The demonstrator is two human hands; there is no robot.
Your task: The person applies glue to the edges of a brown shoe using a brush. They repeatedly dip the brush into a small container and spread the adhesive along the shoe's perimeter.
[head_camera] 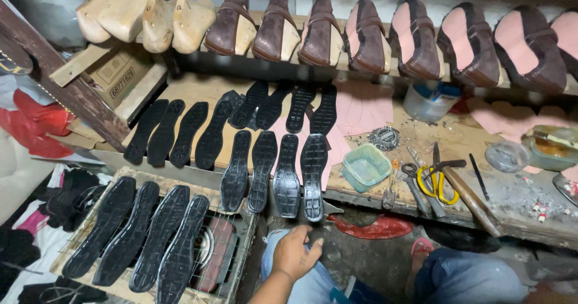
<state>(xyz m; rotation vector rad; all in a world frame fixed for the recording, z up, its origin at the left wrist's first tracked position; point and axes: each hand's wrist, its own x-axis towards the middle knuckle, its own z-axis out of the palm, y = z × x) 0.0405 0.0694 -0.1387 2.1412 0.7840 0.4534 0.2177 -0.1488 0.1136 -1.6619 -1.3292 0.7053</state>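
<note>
My left hand point(295, 253) rests on my left knee in blue jeans point(313, 283), holding nothing, fingers loosely bent. Just above it, a row of black rubber shoe soles point(288, 174) lies tread-up over the front edge of the wooden workbench point(512, 210); the nearest sole point(313, 177) ends a little above my fingertips. More black soles point(180, 132) lie further back on the left. Several larger soles point(141, 235) rest on a wire-topped crate point(238, 262) to my left. My right hand is out of view.
A rack at the back holds brown shoes on lasts point(367, 36) and bare wooden lasts point(129, 12). On the bench are a green tub point(365, 167), yellow-handled scissors point(436, 180), a hammer point(472, 201), pink insole pieces point(364, 108) and plastic containers point(430, 99).
</note>
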